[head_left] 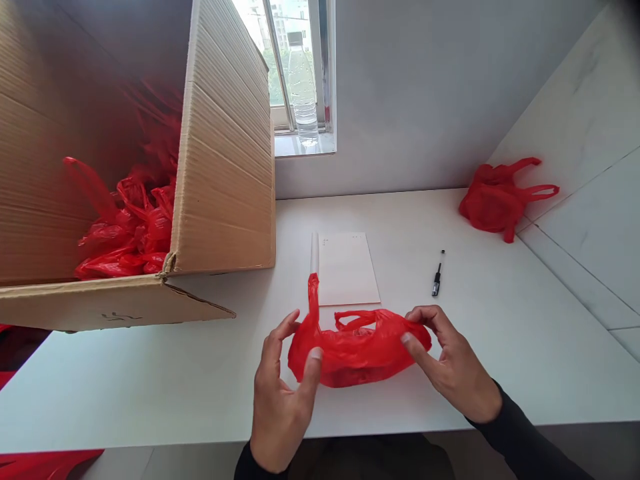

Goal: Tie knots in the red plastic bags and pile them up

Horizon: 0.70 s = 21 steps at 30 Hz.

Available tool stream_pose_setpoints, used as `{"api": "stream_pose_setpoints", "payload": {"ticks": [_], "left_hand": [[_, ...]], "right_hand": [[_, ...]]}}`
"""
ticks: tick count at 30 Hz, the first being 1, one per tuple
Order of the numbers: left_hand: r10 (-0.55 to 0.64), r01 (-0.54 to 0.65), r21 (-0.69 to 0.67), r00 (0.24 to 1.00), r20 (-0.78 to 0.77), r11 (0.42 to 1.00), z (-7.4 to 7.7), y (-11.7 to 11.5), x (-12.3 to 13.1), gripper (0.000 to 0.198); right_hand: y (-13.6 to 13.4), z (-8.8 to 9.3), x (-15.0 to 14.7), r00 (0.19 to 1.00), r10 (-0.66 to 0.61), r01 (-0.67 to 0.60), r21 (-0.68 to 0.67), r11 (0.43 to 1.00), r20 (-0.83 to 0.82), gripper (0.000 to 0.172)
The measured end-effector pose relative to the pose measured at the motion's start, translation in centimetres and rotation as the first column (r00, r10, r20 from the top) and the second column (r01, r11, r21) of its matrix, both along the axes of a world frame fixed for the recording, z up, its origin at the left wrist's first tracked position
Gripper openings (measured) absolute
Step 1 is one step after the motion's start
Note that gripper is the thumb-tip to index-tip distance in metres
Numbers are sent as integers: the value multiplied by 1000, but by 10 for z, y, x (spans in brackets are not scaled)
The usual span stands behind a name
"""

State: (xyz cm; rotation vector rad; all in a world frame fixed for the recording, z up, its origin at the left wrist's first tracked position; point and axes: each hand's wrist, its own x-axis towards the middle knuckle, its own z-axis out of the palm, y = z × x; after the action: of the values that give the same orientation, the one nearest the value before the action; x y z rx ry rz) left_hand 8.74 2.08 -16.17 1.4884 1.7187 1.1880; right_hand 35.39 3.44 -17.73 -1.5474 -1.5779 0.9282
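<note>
A crumpled red plastic bag [356, 350] lies on the white table [500, 347] right in front of me. My left hand [281, 400] pinches its left end between thumb and fingers. My right hand [450, 360] pinches the right end the same way. One bag handle sticks up toward a white card [347, 270] just behind it. Both of my sleeves are dark.
A large open cardboard box [220, 173] on its side at the left holds several red bags [125, 230]. Another red bag [497, 200] sits at the far right by the wall. A black pen [437, 277] lies right of the card. A water bottle [304, 87] stands on the windowsill.
</note>
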Motion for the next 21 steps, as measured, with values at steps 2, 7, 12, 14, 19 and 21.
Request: {"api": "stream_pose_setpoints", "payload": {"ticks": [2, 7, 12, 14, 19, 21], "left_hand": [[-21, 21, -15, 999, -46, 1000, 8, 2, 8, 36], [110, -110, 61, 994, 0, 992, 19, 0, 3, 13], [128, -129, -45, 992, -23, 991, 33, -19, 2, 16], [115, -110, -96, 992, 49, 989, 36, -27, 6, 16], [94, -52, -137, 943, 320, 989, 34, -32, 4, 24], [101, 41, -247, 840, 533, 968, 33, -30, 2, 24]], "right_hand": [[-1, 0, -4, 1000, -1, 1, 0, 1000, -30, 18], [-2, 3, 3, 957, -232, 244, 50, 968, -177, 22], [-21, 33, -13, 995, -94, 100, 430, 897, -34, 38], [-25, 46, -26, 978, 136, -200, 527, 826, 158, 37], [-23, 49, -45, 803, 361, -532, 299, 792, 473, 21], [-23, 43, -47, 762, 359, -521, 179, 835, 539, 20]]}}
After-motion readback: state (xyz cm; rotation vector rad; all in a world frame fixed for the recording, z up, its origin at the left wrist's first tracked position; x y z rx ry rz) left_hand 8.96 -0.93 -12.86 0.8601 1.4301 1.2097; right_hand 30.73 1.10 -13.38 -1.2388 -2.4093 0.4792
